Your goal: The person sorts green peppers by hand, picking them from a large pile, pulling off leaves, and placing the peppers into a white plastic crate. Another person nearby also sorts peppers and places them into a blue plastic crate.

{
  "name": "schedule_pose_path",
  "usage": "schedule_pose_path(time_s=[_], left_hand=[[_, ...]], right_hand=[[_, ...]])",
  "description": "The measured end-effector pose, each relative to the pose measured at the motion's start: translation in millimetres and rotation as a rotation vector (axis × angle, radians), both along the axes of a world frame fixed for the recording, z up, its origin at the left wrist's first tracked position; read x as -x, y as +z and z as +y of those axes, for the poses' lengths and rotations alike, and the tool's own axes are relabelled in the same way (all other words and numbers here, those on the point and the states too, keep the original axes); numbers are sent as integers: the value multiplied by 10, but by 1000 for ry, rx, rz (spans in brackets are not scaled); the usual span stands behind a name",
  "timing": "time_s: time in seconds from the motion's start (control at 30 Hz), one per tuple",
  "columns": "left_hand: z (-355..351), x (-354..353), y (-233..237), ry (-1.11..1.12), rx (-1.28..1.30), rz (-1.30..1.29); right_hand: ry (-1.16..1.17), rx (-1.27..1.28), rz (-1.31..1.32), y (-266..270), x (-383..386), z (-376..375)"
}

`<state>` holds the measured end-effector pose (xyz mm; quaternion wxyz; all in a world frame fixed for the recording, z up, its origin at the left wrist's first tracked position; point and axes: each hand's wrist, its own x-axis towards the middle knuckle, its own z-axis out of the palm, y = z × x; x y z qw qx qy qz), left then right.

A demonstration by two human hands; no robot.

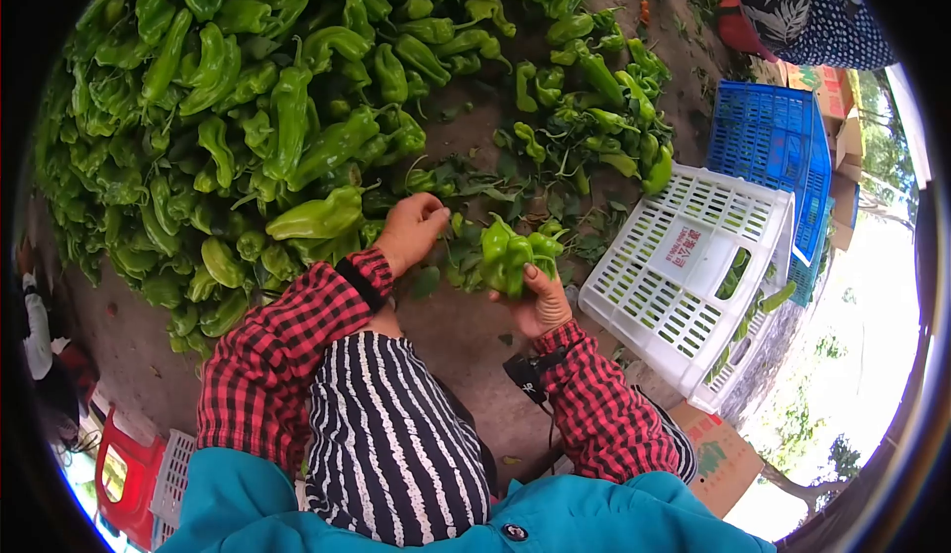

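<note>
My right hand (541,301) is wrapped around several glossy green peppers (514,254), holding them in a bunch above the ground with the thumb across their near side. To its left, my left hand (412,232) is bent inward at the edge of the pepper pile (287,107), its fingers curled together. Whatever those fingers may hold is too small or hidden to make out. Just left of that hand lies a large pale-green pepper (317,215) on the pile. Loose leaves and stems (495,192) are scattered on the ground beyond both hands.
A white plastic crate (634,276) stands tilted close on the right, with peppers inside. Behind it are blue crates (763,137) and cardboard boxes. A smaller pepper heap (609,107) lies ahead. Another person (792,8) is at the upper right. A red stool (124,469) stands lower left.
</note>
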<state>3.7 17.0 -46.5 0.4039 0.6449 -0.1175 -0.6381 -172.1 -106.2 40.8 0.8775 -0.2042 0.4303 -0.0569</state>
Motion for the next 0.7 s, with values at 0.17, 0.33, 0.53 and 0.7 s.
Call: schedule_pose_path(time_s=[0.17, 0.33, 0.53, 0.7], left_hand=[[-184, -14, -10, -225, -106, -1034], [-233, 23, -239, -368, -223, -1108], [-258, -57, -106, -341, -244, -933], [-135, -16, -115, -186, -158, -933]], right_hand=[[-109, -243, -155, 345, 148, -36], [-73, -51, -130, 1180, 307, -251], [-68, 396, -152, 2326, 787, -679], [-328, 777, 141, 2696, 1806, -1375]])
